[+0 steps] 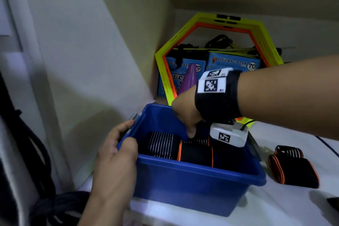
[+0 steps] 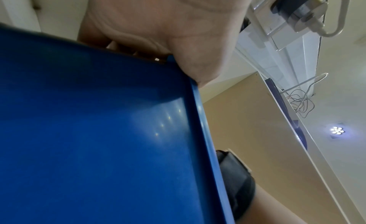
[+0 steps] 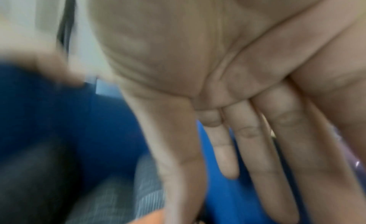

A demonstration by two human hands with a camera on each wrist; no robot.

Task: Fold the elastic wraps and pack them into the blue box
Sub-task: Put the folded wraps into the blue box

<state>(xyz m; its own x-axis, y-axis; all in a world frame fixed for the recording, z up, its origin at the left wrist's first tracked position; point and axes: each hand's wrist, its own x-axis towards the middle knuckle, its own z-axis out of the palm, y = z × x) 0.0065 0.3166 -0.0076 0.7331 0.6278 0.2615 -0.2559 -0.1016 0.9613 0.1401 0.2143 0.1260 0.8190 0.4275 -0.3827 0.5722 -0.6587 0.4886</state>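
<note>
A blue plastic box (image 1: 192, 187) stands on the white shelf. Inside lie folded black wraps, one with white stripes (image 1: 161, 145) and one with orange edges (image 1: 196, 154). My left hand (image 1: 119, 145) grips the box's left rim, thumb over the edge; in the left wrist view the palm (image 2: 178, 31) sits against the blue wall (image 2: 99, 133). My right hand (image 1: 187, 113) reaches down into the box, fingers straight and pointing at the wraps (image 3: 122, 196); the right wrist view is blurred and shows nothing held between the fingers (image 3: 273, 149). Another folded orange-edged wrap (image 1: 293, 167) lies right of the box.
Behind the box stand yellow and orange hexagon frames (image 1: 216, 24), blue cartons (image 1: 233, 62) and a purple cone (image 1: 189, 79). A wall closes the left side. Dark cords (image 1: 36, 152) hang at the far left. White shelf surface (image 1: 275, 207) extends to the right.
</note>
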